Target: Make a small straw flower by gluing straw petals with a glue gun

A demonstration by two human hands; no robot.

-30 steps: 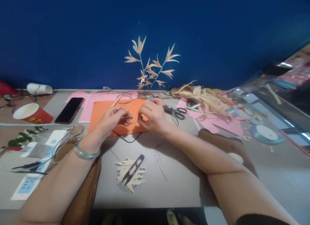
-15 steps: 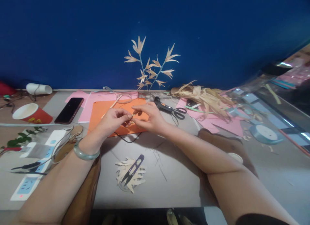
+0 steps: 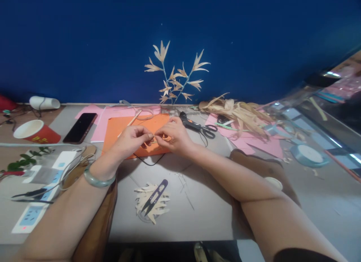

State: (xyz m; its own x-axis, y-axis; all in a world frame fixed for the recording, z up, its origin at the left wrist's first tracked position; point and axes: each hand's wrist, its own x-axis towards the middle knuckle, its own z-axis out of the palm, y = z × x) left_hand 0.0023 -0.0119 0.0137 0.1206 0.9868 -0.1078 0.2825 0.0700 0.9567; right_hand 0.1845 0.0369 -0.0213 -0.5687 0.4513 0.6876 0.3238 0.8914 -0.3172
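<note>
A thin pale piece (image 3: 153,139), too small to make out further, sits just above the orange sheet (image 3: 124,127), pinched at either end. The left hand (image 3: 132,139) and the right hand (image 3: 174,137) meet over it, fingertips closed on it and nearly touching. Nearer the person than the sheet, thread snips (image 3: 154,195) lie on a heap of pale leaf cut-outs (image 3: 148,210). Right of the sheet lie black scissors (image 3: 203,130), with dried husks (image 3: 239,113) beyond them. Left of it lie a dark phone (image 3: 80,127) and a red cup (image 3: 36,132).
</note>
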